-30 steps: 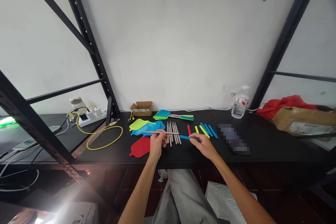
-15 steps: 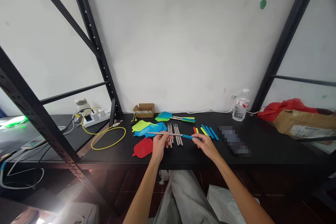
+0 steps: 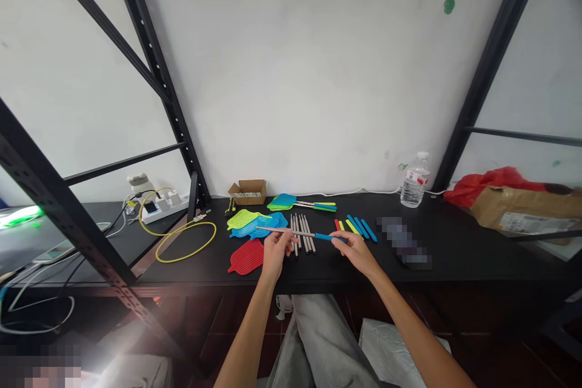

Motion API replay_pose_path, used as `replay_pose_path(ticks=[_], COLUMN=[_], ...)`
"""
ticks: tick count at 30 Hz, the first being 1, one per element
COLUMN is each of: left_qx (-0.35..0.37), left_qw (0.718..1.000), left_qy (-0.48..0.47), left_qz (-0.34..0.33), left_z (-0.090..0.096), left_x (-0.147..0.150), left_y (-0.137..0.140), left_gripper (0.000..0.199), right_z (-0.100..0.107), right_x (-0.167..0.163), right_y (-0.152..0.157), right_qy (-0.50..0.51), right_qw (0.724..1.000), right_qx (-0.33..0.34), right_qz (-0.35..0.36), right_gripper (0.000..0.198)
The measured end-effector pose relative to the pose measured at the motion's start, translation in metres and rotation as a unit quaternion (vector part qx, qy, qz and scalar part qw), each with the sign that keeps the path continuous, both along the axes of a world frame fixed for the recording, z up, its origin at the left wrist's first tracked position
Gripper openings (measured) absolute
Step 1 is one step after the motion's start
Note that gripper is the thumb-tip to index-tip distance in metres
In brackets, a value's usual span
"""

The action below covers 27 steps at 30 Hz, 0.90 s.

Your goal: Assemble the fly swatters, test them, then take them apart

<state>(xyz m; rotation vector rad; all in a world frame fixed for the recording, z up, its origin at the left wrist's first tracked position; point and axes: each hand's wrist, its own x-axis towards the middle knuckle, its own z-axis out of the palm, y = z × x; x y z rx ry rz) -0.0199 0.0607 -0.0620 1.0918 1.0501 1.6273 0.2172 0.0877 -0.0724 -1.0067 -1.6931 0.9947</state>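
Observation:
Between my hands a thin metal rod (image 3: pixel 304 233) lies level above the table, its right end joined to a blue handle (image 3: pixel 324 237). My left hand (image 3: pixel 277 248) pinches the rod near its middle. Closed on the blue handle is my right hand (image 3: pixel 352 248), which hides the handle's far end. Several loose metal rods (image 3: pixel 310 236) rest just behind. Left of them lie a red fly swatter head (image 3: pixel 247 256), blue swatter heads (image 3: pixel 259 225) and a yellow-green swatter head (image 3: pixel 240 219). Loose blue handles (image 3: pixel 365 228), yellow handles (image 3: pixel 351 225) and a red handle (image 3: pixel 337 225) sit beyond my right hand.
Whole fly swatters (image 3: pixel 302 203) lie at the back beside a small cardboard box (image 3: pixel 248 192). A water bottle (image 3: pixel 415 182) stands by the wall. A pixelated dark item (image 3: pixel 404 244) is at right, a yellow cable (image 3: pixel 186 242) at left. Black shelf posts (image 3: pixel 159 66) frame the table (image 3: pixel 454 254).
The view has shifted slightly. Both hands keep their hold on the rod and blue handle, with hardly any movement.

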Motion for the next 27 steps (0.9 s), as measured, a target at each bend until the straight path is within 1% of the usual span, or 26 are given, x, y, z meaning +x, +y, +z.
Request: replay_pose_path(ticks=[10, 19, 22, 27], left_qx=[0.010, 0.008, 0.007, 0.013], left_qw=[1.000, 1.000, 1.000, 0.999], left_qy=[0.010, 0.009, 0.007, 0.026], left_qz=[0.000, -0.006, -0.008, -0.026], left_z=[-0.0014, 0.0003, 0.0021, 0.0024], left_x=[-0.0011, -0.0012, -0.0007, -0.0004], left_y=[-0.0006, -0.0023, -0.0039, -0.0049], left_gripper=[0.043, 0.043, 0.044, 0.042], right_z=[0.0021, -0.0005, 0.0004, 0.0027], right_x=[0.0003, 0.0001, 0.0002, 0.0000], right_y=[-0.0021, -0.0008, -0.0015, -0.0036], right_qy=[-0.011, -0.027, -0.031, -0.029], right_qw=[1.000, 0.999, 0.999, 0.999], right_qx=[0.002, 0.012, 0.011, 0.006], right_qz=[-0.010, -0.025, -0.021, 0.013], right_gripper=[0.034, 0.035, 0.036, 0.041])
